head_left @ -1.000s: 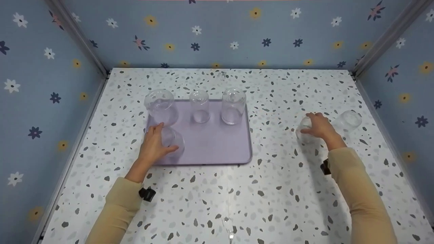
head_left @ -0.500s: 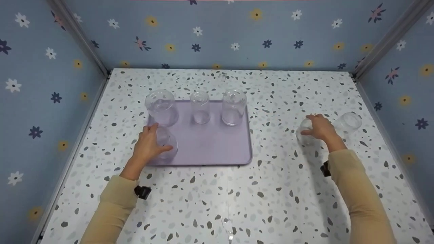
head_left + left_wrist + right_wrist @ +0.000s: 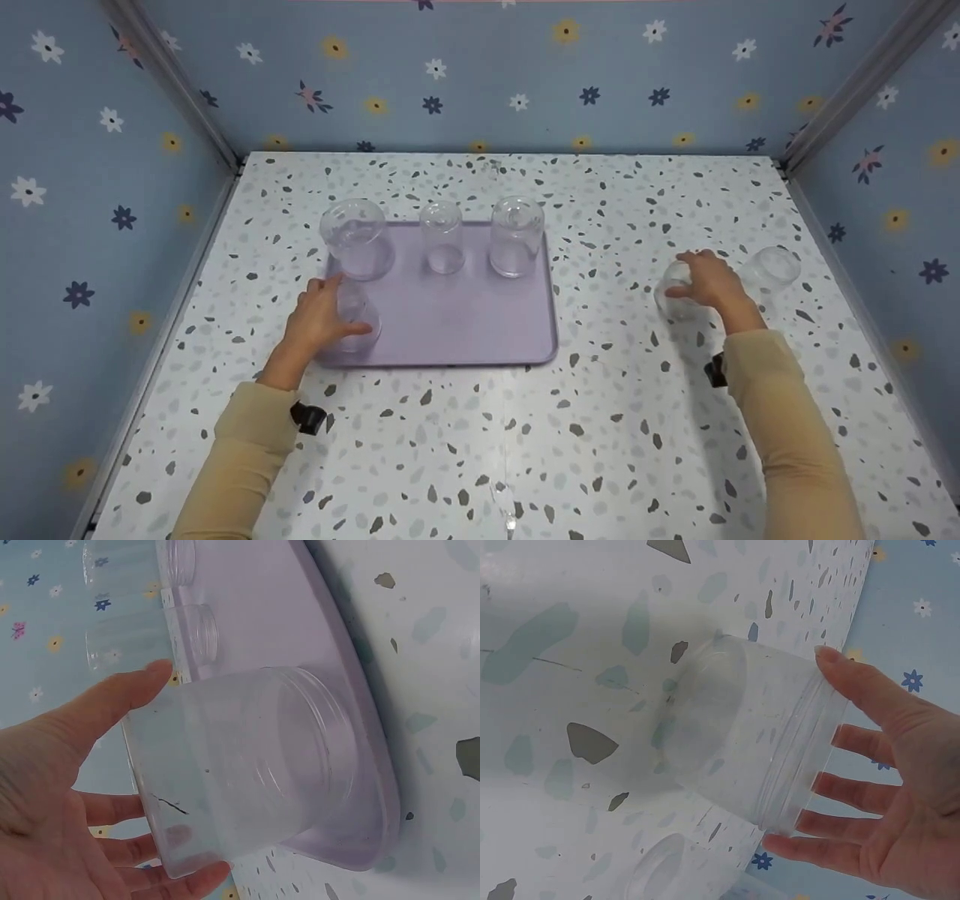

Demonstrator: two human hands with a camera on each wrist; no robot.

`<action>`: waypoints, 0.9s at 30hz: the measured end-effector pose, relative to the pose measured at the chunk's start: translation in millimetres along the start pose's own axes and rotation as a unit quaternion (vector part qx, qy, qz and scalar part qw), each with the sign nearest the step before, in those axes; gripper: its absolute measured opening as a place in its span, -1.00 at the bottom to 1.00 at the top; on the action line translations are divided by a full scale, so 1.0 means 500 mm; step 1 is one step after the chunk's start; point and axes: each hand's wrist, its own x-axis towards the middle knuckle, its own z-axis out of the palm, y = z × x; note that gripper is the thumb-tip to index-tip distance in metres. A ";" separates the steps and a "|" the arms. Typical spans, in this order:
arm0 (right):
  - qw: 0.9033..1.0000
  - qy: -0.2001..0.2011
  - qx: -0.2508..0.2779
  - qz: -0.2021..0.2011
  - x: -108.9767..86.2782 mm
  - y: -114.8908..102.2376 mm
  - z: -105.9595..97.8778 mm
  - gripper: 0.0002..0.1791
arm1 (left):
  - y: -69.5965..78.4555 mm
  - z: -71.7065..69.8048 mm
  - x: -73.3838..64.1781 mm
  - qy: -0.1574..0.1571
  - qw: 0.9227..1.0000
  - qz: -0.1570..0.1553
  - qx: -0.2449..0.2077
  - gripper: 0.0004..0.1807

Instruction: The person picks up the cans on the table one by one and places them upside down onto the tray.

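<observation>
A wide clear jar (image 3: pixel 247 765) stands mouth down at the near left corner of the lilac tray (image 3: pixel 465 330). My left hand (image 3: pixel 315 319) grips it round the base end, thumb on one side and fingers on the other. Off to the right, on the speckled table, my right hand (image 3: pixel 709 281) holds another clear jar (image 3: pixel 742 727) by its threaded rim, which faces up. Along the tray's far side stand a wide clear jar (image 3: pixel 356 240), a slim one (image 3: pixel 442 238) and a taller one (image 3: pixel 517 238).
One more clear jar (image 3: pixel 776 266) is on the table, just beyond and right of my right hand. Flowered blue panels (image 3: pixel 480 75) enclose the table (image 3: pixel 615 442) at the back and both sides.
My left hand has slid its jar leftward across the tray to the near left corner. The right hand and its jar have stayed in place.
</observation>
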 end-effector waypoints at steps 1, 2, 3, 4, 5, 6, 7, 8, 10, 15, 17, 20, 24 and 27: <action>1.000 0.002 -0.002 0.000 0.000 0.001 0.001 -0.23 | -0.001 0.000 0.001 -0.005 1.000 -0.001 0.001 0.07; 1.000 0.004 -0.004 0.000 0.000 0.001 0.001 -0.23 | -0.002 -0.001 0.002 -0.010 1.000 -0.002 0.001 0.07; 1.000 0.006 -0.006 0.000 0.000 0.000 0.002 -0.24 | -0.002 -0.002 0.003 -0.015 1.000 -0.003 0.002 0.07; 1.000 0.007 -0.008 -0.001 0.000 0.000 0.002 -0.24 | -0.003 -0.002 0.005 -0.020 1.000 -0.004 0.002 0.08; 1.000 0.009 -0.007 0.000 0.000 -0.001 0.002 -0.24 | -0.004 -0.003 0.006 -0.024 1.000 -0.004 0.003 0.08; 1.000 0.009 -0.005 0.002 0.000 -0.002 0.002 -0.25 | -0.004 -0.003 0.006 -0.027 1.000 -0.004 0.005 0.09; 1.000 0.010 -0.004 0.003 0.000 -0.003 0.003 -0.25 | -0.005 -0.003 0.007 -0.030 1.000 -0.003 0.005 0.09; 1.000 0.010 -0.004 0.003 0.000 -0.003 0.003 -0.25 | -0.005 -0.004 0.008 -0.032 0.999 -0.003 0.006 0.09; 1.000 0.010 -0.002 0.004 0.001 -0.003 0.002 -0.25 | -0.004 -0.004 0.009 -0.036 0.999 -0.002 0.007 0.09; 1.000 0.008 0.000 0.009 0.001 -0.001 0.002 -0.24 | -0.001 -0.002 0.011 -0.038 0.999 -0.001 0.019 0.11; 1.000 0.007 -0.002 0.009 0.002 -0.001 0.002 -0.24 | -0.001 0.000 0.010 -0.034 0.999 0.001 0.028 0.12; 1.000 0.005 -0.002 0.010 0.001 -0.002 0.002 -0.24 | -0.002 0.005 0.010 -0.026 0.999 0.005 0.040 0.16; 1.000 0.007 -0.002 0.011 0.001 -0.003 0.002 -0.24 | -0.002 0.009 0.008 -0.015 0.999 0.009 0.048 0.21; 1.000 0.009 -0.005 0.009 0.001 -0.002 0.003 -0.24 | 0.003 0.008 0.007 -0.007 0.998 0.013 0.055 0.23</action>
